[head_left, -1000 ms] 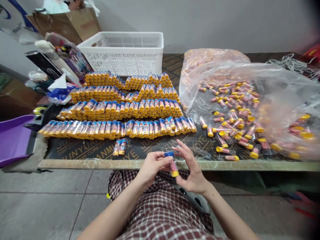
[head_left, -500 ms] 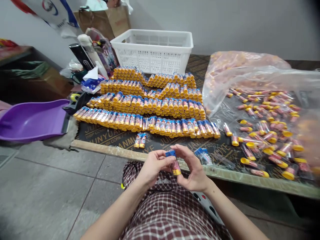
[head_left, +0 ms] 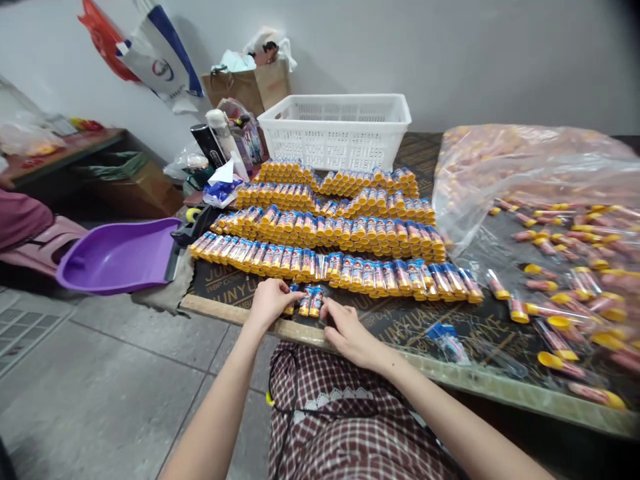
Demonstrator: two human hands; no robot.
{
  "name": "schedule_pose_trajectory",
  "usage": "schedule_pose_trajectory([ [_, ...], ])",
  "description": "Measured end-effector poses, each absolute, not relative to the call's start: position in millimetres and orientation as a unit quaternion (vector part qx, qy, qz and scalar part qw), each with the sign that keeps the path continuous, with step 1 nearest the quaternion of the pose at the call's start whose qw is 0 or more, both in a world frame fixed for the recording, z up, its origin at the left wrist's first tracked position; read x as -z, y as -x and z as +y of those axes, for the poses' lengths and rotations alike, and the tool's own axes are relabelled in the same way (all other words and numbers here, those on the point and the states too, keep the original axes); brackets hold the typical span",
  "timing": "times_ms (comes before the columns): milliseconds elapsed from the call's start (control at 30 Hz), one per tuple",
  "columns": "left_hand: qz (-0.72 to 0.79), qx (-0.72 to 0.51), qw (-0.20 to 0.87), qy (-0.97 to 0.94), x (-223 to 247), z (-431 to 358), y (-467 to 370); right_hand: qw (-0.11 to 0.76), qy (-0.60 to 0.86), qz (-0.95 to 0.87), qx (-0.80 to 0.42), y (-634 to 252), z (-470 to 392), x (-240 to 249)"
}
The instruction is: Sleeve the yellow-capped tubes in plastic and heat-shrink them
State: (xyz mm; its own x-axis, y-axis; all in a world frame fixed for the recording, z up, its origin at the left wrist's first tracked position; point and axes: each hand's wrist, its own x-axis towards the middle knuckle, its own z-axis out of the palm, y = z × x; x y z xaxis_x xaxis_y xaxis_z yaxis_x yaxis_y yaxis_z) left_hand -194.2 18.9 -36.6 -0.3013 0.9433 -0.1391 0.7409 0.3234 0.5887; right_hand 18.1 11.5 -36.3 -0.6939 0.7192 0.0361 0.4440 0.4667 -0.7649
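Note:
My left hand point(head_left: 270, 303) pinches a small blue-topped tube with a yellow end point(head_left: 291, 303) at the table's front edge. Right beside it, two similar labelled tubes point(head_left: 310, 302) stand side by side on the dark board. My right hand point(head_left: 350, 333) is at their right side, its index fingertip touching or nearly touching the right tube, thumb apart and nothing held. Behind both hands, stacked rows of the same tubes point(head_left: 360, 273) stretch across the table.
Behind the rows sits a white basket point(head_left: 335, 137). Loose pink and yellow tubes point(head_left: 565, 293) and a large clear bag point(head_left: 530, 153) lie right. Small blue-topped packets point(head_left: 450, 340) rest near the front edge. A purple dustpan point(head_left: 120, 257) is left; a person's pink clothing shows beyond.
The held tube has gone from in front of my body to the table, beside the two others. My right hand has moved away from it. The view has shifted left and up.

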Motion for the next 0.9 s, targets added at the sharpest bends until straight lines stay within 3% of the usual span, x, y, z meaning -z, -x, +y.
schedule_pose_trajectory([
  [167, 0.761, -0.143, 0.235, -0.588, 29, 13, 193, 0.156, 0.335, -0.859, -0.355, -9, 0, 29],
  [300, 0.792, -0.048, 0.132, -0.594, 19, 7, 191, 0.170, 0.332, -0.877, -0.303, -19, -7, 14],
  [400, 0.801, -0.158, 0.053, -0.575, 17, 1, 158, 0.250, 0.350, -0.872, -0.234, -61, -7, -3],
  [467, 0.735, -0.284, 0.145, -0.598, 19, -3, 113, 0.315, 0.432, -0.825, -0.186, -110, -4, -9],
  [533, 0.643, -0.288, 0.317, -0.635, 24, -2, 58, 0.330, 0.548, -0.759, -0.123, -170, 3, -5],
  [600, 0.580, -0.276, 0.378, -0.666, 30, 6, 5, 0.289, 0.604, -0.738, -0.077, -231, 13, 8],
  [700, 0.592, -0.198, 0.336, -0.705, 38, 21, -48, 0.237, 0.659, -0.714, 0.001, -298, 28, 30],
  [900, 0.633, -0.139, 0.288, -0.705, 46, 28, -65, 0.123, 0.703, -0.690, 0.122, -316, 52, 45],
])
